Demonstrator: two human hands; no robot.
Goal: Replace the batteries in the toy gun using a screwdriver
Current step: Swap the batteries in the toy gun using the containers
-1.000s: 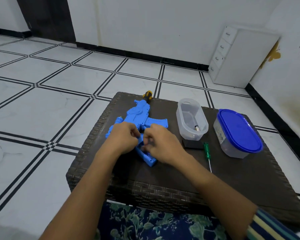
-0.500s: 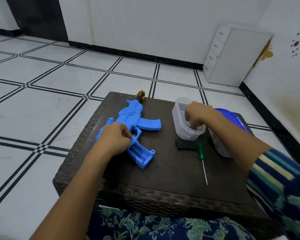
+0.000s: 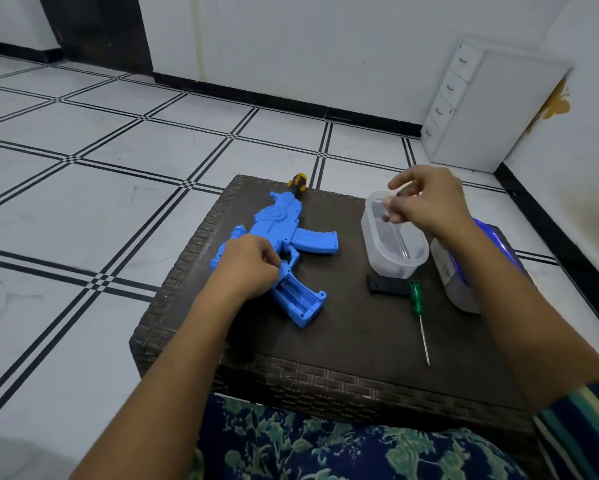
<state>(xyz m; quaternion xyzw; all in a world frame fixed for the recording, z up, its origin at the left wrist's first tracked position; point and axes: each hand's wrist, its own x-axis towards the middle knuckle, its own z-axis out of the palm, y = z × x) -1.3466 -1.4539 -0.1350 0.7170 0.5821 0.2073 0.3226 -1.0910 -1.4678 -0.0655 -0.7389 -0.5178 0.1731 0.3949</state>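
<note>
The blue toy gun (image 3: pixel 284 233) lies flat on the dark woven table (image 3: pixel 343 344), its black and yellow muzzle pointing away from me. Its grip has the battery compartment (image 3: pixel 296 294) uncovered, and the bay looks empty. My left hand (image 3: pixel 247 265) rests on the gun's rear, fingers curled on it just above the grip. My right hand (image 3: pixel 426 199) hovers over the far end of a clear plastic tub (image 3: pixel 391 261), pinching a small dark battery between thumb and fingertips. The green-handled screwdriver (image 3: pixel 416 299) lies on the table right of the gun, tip towards me.
A black compartment cover (image 3: pixel 384 287) lies against the tub's near side. A blue-lidded container (image 3: pixel 464 289) stands to the right, partly behind my forearm. A white drawer unit (image 3: pixel 481 112) stands against the far wall, with tiled floor all around the table.
My right hand left the gun's grip, reached into the clear tub, and has now risen above its rim with a small battery pinched. My left hand stayed on the gun.
</note>
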